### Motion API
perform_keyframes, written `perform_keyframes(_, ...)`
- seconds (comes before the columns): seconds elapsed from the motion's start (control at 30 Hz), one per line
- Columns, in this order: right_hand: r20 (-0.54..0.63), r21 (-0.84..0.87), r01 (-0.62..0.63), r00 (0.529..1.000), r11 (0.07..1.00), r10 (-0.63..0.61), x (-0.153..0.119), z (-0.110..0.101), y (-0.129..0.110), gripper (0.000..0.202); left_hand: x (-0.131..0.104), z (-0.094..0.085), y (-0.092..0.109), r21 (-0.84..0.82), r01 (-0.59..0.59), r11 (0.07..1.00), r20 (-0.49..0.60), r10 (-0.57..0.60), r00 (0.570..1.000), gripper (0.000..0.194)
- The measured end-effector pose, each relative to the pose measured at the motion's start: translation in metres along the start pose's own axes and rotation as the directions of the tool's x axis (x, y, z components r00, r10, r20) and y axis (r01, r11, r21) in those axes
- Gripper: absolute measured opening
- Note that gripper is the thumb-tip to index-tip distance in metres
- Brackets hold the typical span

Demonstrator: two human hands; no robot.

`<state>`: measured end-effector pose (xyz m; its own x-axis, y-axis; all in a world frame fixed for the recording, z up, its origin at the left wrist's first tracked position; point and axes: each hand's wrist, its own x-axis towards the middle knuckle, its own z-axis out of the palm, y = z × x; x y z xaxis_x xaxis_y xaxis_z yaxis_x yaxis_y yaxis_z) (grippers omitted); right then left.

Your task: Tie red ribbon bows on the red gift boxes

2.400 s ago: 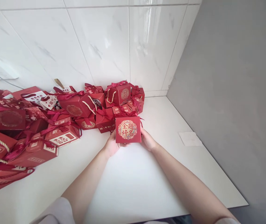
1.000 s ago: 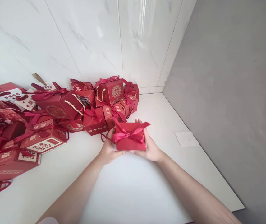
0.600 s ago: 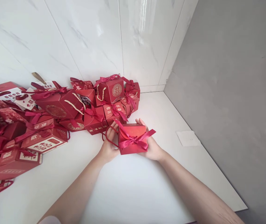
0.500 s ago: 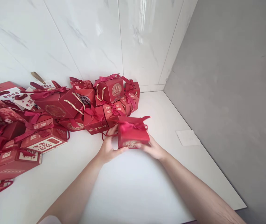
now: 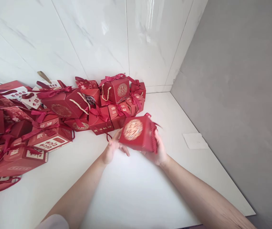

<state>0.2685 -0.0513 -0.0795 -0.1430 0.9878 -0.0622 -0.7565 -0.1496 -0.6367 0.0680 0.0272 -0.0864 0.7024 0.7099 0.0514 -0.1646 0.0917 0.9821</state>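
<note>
A red gift box (image 5: 138, 133) with a round gold emblem is tilted back, its emblem side facing up toward me. My right hand (image 5: 158, 149) grips it from the right and below, beside a red cord and ribbon. At the box's lower left corner is my left hand (image 5: 114, 149), its fingers spread and partly behind the box. Just behind stands a red box with a bow (image 5: 101, 120), and next to it another ribboned box (image 5: 119, 115).
Many red boxes and bags, such as a large rope-handled box (image 5: 63, 103), crowd the left and back of the white table (image 5: 136, 190). A white sheet (image 5: 195, 141) lies at the right edge. Marble tiles (image 5: 102, 38) and a grey wall (image 5: 241, 95) enclose the back and right.
The held box has been turned so its emblem side faces up. My left hand has loosened from its side, and its fingers have spread. The view has shifted slightly.
</note>
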Motion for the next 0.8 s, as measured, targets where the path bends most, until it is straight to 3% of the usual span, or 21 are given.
perform_keyframes(0.1,-0.083,0.221,0.11,0.992,0.969,-0.094,0.006,0.002,-0.014,0.066,0.002,0.003,0.011,0.105,0.025,0.994,0.071,-0.032,0.997,0.099)
perform_keyframes(0.23,-0.188,0.307,0.229,0.966,0.924,-0.177,0.012,-0.005,-0.025,0.053,0.002,0.006,0.018,0.246,0.074,0.966,0.071,-0.095,0.993,0.089)
perform_keyframes(0.37,-0.213,0.347,0.232,0.963,0.909,-0.164,0.013,-0.009,-0.027,0.045,0.001,0.006,0.016,0.335,0.082,0.939,0.096,-0.121,0.988,0.081)
perform_keyframes(0.47,-0.177,0.318,0.186,0.975,0.93,-0.135,0.013,-0.009,-0.025,0.051,0.001,0.003,0.011,0.328,0.092,0.94,0.101,-0.131,0.986,0.079)
perform_keyframes(0.53,-0.165,0.243,0.19,0.974,0.951,-0.153,0.014,-0.008,-0.023,0.059,0.002,0.001,0.008,0.307,0.074,0.949,0.078,-0.103,0.992,0.077)
perform_keyframes(0.67,-0.219,-0.113,0.357,0.901,0.927,-0.374,0.011,-0.005,-0.015,0.064,0.005,0.003,0.002,0.303,-0.149,0.941,-0.045,0.17,0.984,0.095)
perform_keyframes(0.73,-0.083,-0.396,0.348,0.908,0.85,-0.411,0.006,-0.004,-0.012,0.088,0.005,0.008,0.003,0.312,-0.211,0.926,-0.045,0.236,0.971,0.107)
perform_keyframes(0.8,0.121,-0.634,0.321,0.94,0.703,-0.32,0.0,-0.003,-0.011,0.112,0.004,0.012,0.005,0.274,-0.228,0.934,-0.042,0.248,0.968,0.107)
